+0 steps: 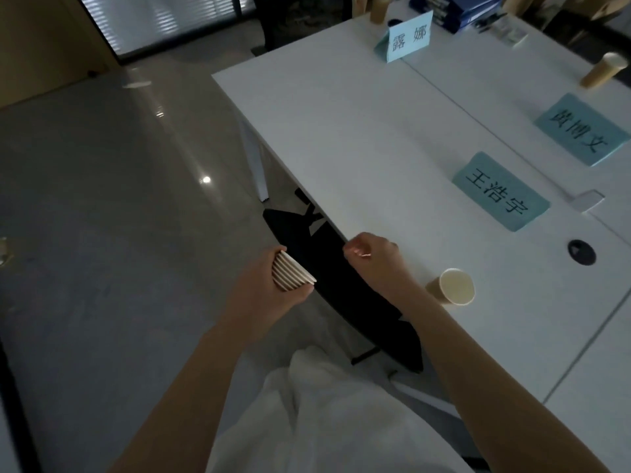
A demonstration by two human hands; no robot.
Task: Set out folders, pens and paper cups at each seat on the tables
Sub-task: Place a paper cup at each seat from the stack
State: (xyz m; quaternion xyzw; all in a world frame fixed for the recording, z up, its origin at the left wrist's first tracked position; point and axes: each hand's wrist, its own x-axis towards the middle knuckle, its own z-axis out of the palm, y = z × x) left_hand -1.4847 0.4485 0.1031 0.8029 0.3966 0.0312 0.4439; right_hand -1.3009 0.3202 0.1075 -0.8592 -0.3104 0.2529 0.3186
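A nested stack of paper cups [292,273] is gripped in the left hand [263,295], with the fingers curled round its sides and the rims turned toward the right; the stack is held out over the floor [102,199], clear of the tabletop [341,131] edge. The right hand [372,261] is seen at the near edge of the tabletop with its fingers curled into a loose fist, and nothing is seen to be held in it. A single paper cup [452,286] has been stood upright on the tabletop just beside the right wrist, its mouth open toward the camera.

Beyond that cup a light blue name card [500,192] is laid flat on the white surface, and a second name card [582,129] lies farther back on the adjoining table (both carry dark handwritten characters). A third card [408,37] is stood upright at the far end. Two more cups are placed farther off: one [602,71] near the right edge of the view, another [379,8] at the far end close to the standing card. A stack of blue folders [467,11] is seen at the far end of the tables. A black chair [341,285] is pushed partly under the tabletop between the two forearms.
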